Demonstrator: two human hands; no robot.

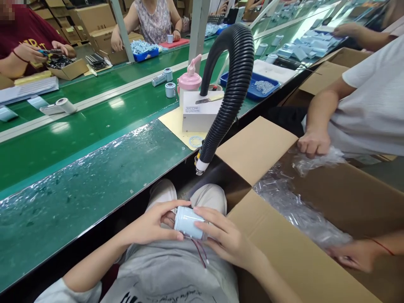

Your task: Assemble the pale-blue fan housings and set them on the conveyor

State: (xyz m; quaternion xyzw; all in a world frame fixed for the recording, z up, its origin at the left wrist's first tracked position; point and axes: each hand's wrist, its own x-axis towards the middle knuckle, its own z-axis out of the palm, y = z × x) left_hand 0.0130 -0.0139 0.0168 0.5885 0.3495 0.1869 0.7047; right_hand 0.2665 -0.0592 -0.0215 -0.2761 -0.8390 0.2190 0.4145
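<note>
A light blue cylindrical canister (188, 222) lies tilted on its side between my two hands, above my lap. My left hand (158, 221) grips its left end, with the thumb below and the index finger along the top. Around its right end curl the fingers of my right hand (222, 233). Thin dark and red wires (200, 252) with small white connectors dangle beneath the canister. Just beyond it, a black corrugated hose (232, 80) curves down to a white nozzle (201, 167) at the bench edge.
To my right stands an open cardboard box (277, 240) with clear plastic bags (303, 214), where another person's hands reach in. The green bench (78, 198) runs along my left. A white box (200, 120) bearing a knife, a pink bottle (189, 80) and a blue tray (252, 86) stand ahead.
</note>
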